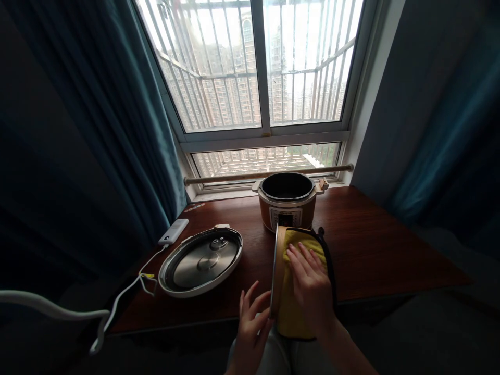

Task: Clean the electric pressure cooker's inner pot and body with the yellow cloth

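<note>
Held on its side above the table's front edge is a gold-coloured inner pot (278, 265), its rim facing left. My left hand (253, 325) grips the pot's lower rim, some fingers spread along the open side. A yellow cloth (292, 307) with dark edging drapes over the pot's outer surface. My right hand (310, 284) presses this cloth against the pot with fingers nearly flat. Behind the pot stands an electric pressure cooker (265, 211), lidless and dark inside. Its round lid (201, 260) lies to the left with the metal underside up.
The brown wooden table (375, 239) reaches the window. A white power bank (174, 232) with a white cable (146, 263) lies at the left edge. Blue curtains (128, 104) hang on both sides. A horizontal rail (234, 177) crosses the window behind the cooker.
</note>
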Tool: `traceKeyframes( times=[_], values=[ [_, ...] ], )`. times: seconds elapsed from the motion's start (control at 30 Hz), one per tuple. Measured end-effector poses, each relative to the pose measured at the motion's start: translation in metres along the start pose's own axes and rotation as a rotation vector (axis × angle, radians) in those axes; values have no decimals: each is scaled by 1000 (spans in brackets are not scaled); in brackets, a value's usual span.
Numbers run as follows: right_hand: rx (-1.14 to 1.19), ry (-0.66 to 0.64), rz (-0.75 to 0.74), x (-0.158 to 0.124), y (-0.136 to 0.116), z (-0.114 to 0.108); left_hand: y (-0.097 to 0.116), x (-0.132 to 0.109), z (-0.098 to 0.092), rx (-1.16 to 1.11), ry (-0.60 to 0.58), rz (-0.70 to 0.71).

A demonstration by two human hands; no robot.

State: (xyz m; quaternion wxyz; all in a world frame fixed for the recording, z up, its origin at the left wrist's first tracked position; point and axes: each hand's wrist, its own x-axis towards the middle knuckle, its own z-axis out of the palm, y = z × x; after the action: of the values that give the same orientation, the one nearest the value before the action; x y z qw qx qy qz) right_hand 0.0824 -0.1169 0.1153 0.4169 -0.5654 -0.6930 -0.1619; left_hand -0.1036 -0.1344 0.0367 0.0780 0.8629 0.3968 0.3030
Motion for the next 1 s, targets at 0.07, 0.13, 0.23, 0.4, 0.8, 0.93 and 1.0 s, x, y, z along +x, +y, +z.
traceKeyframes(
  times=[0.07, 0.13, 0.23, 0.4, 0.8, 0.93, 1.0],
  values=[
    [17, 25, 81, 1, 17, -2, 0, -4, 3, 21, 3, 28],
    [75, 52, 168, 1, 35, -3, 1, -6, 8, 31, 11, 44],
    [196, 111, 314, -5, 57, -4, 2, -6, 18, 32, 48, 22],
    [312, 184, 399, -21, 69, 2, -3, -3, 38, 58, 117, -43],
    [126, 120, 82, -20, 28, -4, 10, 0, 17, 43, 26, -30],
    [153, -1, -114, -5, 0, -1, 7, -4, 21, 46, 36, 0],
    [125, -23, -105, -1, 1, -1, 6, -5, 21, 62, 35, 5]
  ],
)
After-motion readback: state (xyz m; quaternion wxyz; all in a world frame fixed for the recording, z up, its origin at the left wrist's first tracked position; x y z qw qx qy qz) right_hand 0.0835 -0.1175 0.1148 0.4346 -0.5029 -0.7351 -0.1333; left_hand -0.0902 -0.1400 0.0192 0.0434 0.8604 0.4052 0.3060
